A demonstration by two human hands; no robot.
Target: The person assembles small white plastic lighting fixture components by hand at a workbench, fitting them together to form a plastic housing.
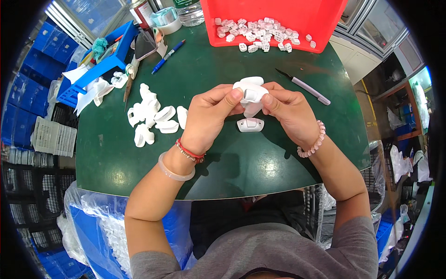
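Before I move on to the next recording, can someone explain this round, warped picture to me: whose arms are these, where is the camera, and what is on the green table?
The picture comes from a wide fisheye camera worn on a person's head, looking down, so straight edges bend near the rim. The forearms entering from below are that person's own. The left hand and right hand together hold a small white plastic housing above the round green table. Just below it lies a similar white plastic piece. To the left sits a pile of white plastic shells. At the far edge a red plastic bin holds many small white plastic clips. A grey-handled craft knife and a blue pen lie nearby.
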